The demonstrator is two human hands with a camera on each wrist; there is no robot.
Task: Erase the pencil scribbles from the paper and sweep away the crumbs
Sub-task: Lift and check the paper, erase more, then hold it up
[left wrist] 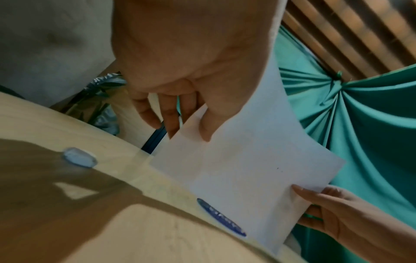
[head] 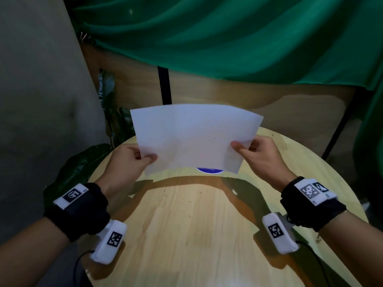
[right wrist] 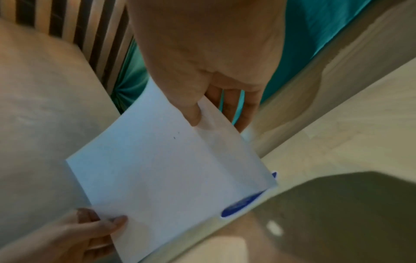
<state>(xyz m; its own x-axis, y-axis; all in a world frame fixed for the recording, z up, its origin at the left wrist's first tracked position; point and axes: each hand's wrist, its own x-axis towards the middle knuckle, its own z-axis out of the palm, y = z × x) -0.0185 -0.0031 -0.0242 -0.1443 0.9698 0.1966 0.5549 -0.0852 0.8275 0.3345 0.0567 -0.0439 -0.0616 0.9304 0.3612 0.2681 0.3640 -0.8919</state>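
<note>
Both forearms are bare. Each wrist wears a wide black strap (head: pixel 78 210), at lower left and lower right of the head view. On every strap sits a white block (head: pixel 71 196) with a black square code. A second white box (head: pixel 109 241) hangs under each wrist, with a thin black cable (head: pixel 77 264).

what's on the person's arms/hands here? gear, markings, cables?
Bare hands, no gloves or sleeves. Each wrist wears a black strap with a white block carrying black-and-white square tags. A white tagged camera pod hangs under each wrist, trailing a thin black cable.
</note>
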